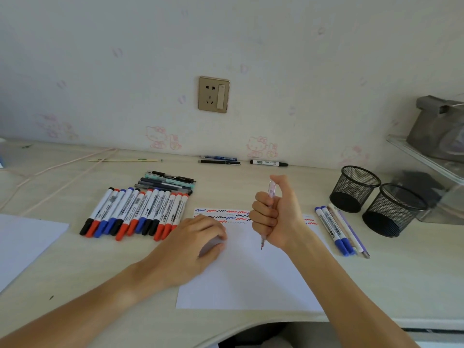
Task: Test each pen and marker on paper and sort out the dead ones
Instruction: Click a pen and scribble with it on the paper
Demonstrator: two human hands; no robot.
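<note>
Sheet of paper [247,280] lay flat on the counter [75,272], near its front edge. Left hand [193,243] rested on the sheet's left part; right hand [276,217] stood above its middle, gripping a pen [270,194] upright, tip down, just over the sheet. Row of markers [135,214] lay side by side left of the sheet, with a bunch of pens [168,183] just behind that row. Smaller group of markers [336,231] lay right of the sheet, two mesh cups [376,199] behind and to the right of them. Three more pens [241,160] lay at the back along the wall. Second sheet [25,244] lay at the far left.
</note>
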